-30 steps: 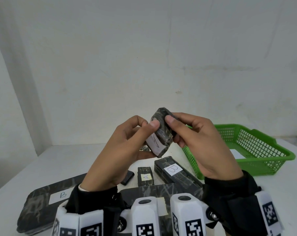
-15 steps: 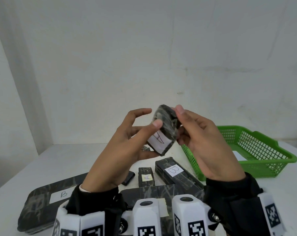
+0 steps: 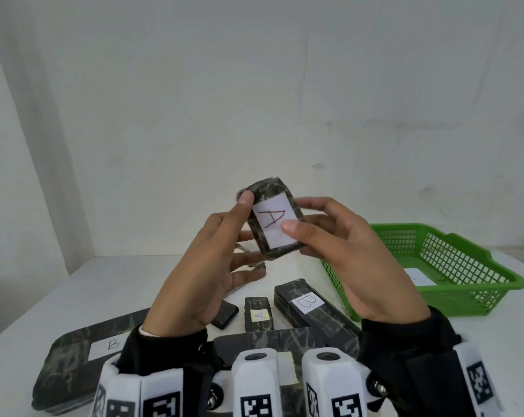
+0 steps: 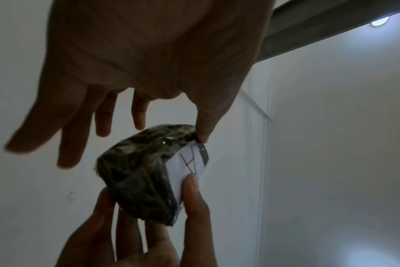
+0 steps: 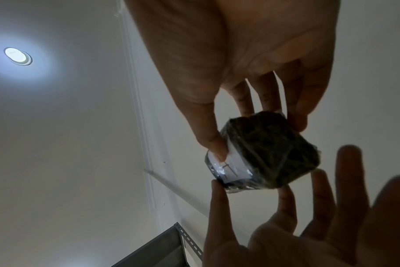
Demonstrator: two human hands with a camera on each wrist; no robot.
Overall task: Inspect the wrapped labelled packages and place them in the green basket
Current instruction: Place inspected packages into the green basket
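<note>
A small dark wrapped package [image 3: 271, 221] with a white label marked "A" is held up above the table, its label facing me. My right hand [image 3: 315, 233] pinches it, thumb [image 5: 215, 148] on the label and fingers behind. The left hand [image 3: 248, 236] only touches the package's upper left corner with its thumb [image 4: 202, 137]; its fingers are spread straight and apart from the package [image 4: 146, 173]. The green basket [image 3: 465, 296] stands on the table to the right, beyond my right hand, and a white label shows inside it.
More wrapped packages lie on the white table [image 3: 119, 284] below my hands: a long one marked "B" [image 3: 309, 308], a small one marked "A" [image 3: 259, 314], a small dark one [image 3: 224, 314] and a large flat one marked "B" [image 3: 83, 356] at front left. A wall stands close behind.
The package has turned so that its "A" label faces me. My left fingers have let go and spread; only the thumb stays on it. The right hand holds on.
</note>
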